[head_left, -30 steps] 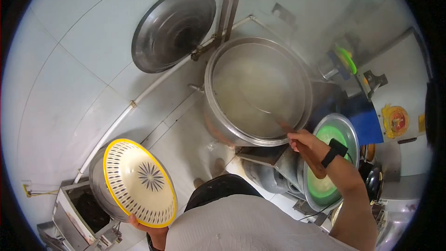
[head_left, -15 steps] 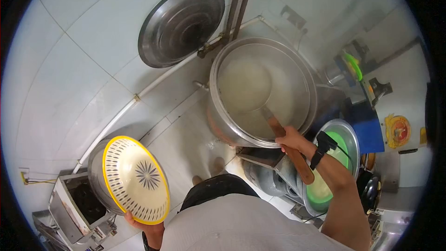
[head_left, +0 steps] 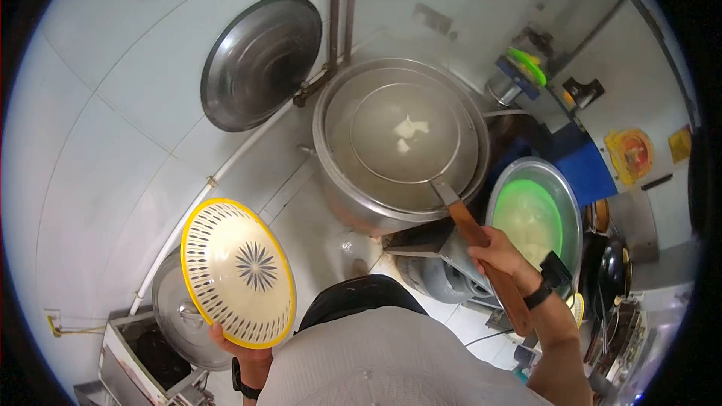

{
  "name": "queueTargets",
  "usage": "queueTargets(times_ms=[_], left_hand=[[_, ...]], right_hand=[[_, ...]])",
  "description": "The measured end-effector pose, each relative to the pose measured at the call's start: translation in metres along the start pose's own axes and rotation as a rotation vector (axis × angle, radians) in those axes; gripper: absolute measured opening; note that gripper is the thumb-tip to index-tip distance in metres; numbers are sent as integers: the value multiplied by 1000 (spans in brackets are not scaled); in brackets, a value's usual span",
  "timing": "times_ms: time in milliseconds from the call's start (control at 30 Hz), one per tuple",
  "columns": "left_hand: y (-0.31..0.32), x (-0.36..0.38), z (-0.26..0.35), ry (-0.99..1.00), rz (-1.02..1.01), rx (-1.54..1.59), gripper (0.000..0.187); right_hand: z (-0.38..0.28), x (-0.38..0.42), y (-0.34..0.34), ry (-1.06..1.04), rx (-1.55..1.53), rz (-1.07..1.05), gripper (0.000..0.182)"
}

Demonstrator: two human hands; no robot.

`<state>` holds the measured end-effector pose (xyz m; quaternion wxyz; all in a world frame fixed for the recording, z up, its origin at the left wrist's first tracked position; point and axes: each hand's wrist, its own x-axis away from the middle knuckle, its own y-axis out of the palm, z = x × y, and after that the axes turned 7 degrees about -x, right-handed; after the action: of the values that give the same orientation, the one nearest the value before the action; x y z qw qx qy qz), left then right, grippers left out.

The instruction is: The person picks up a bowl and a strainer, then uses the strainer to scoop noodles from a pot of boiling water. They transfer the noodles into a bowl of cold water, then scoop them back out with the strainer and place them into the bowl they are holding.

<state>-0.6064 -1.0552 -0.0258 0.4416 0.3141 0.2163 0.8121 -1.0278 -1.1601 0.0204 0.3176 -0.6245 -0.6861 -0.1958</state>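
Note:
My left hand (head_left: 239, 347) grips the lower rim of a cream plastic colander (head_left: 274, 289) with a yellow edge and slotted sides. My right hand (head_left: 505, 257) is wrapped round the wooden handle of a long-handled mesh strainer (head_left: 376, 139). The strainer's round hoop is over the mouth of a large metal pot (head_left: 357, 207) of cloudy liquid. A few white pieces (head_left: 410, 128) lie in the strainer, near its middle. The colander is tilted, and no food shows in it.
A large metal lid (head_left: 259, 68) leans at the wall beside a white pipe (head_left: 177, 229). Right of the pot, a metal basin (head_left: 577, 233) holds a green tub (head_left: 557, 218) of pale contents. A grey gas cylinder (head_left: 432, 280) stands below. Another lid (head_left: 174, 316) is behind the colander.
The strainer has risen, its full hoop now showing with white pieces in it. My right hand has shifted slightly right and down. The colander has moved slightly right and up in view.

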Motion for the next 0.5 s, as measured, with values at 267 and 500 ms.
queueTargets(times_ms=[267, 500], left_hand=[[-2, -20, -15, -146, -184, 36, 53], [17, -37, -28, -321, -391, 154, 52]], right_hand=[[48, 173, 10, -60, -151, 346, 45], [132, 262, 41, -31, -65, 937, 55]])
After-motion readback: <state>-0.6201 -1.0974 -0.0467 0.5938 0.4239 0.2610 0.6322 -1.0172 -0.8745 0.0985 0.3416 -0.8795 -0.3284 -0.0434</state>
